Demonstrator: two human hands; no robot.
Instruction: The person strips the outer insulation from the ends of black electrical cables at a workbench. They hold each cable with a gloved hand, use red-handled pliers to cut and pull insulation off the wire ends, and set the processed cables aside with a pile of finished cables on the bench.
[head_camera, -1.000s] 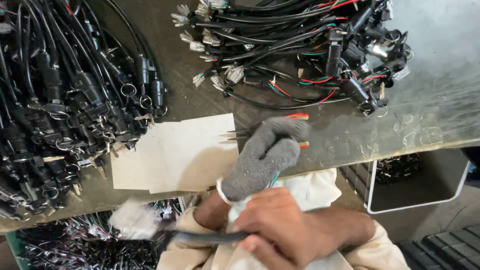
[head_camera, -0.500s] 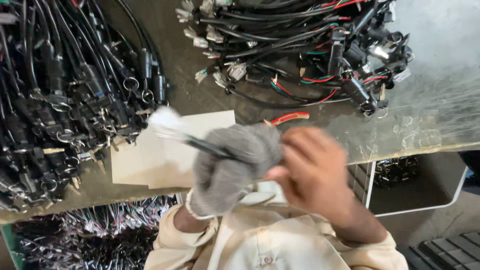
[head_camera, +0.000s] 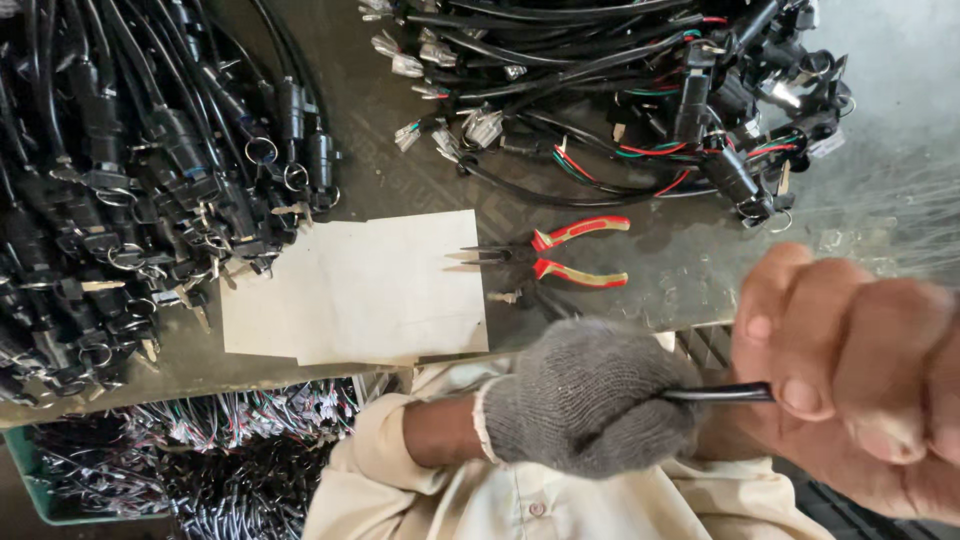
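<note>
hands (head_camera: 700, 400) x2 on 1 black cable (head_camera: 715, 394)

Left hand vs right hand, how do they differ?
The left hand wears a grey knit glove; the right hand is bare. The left hand looks sharp and sits mid-frame; the right hand looks larger and blurred at the frame's edge. Both grip the same black cable.
</note>
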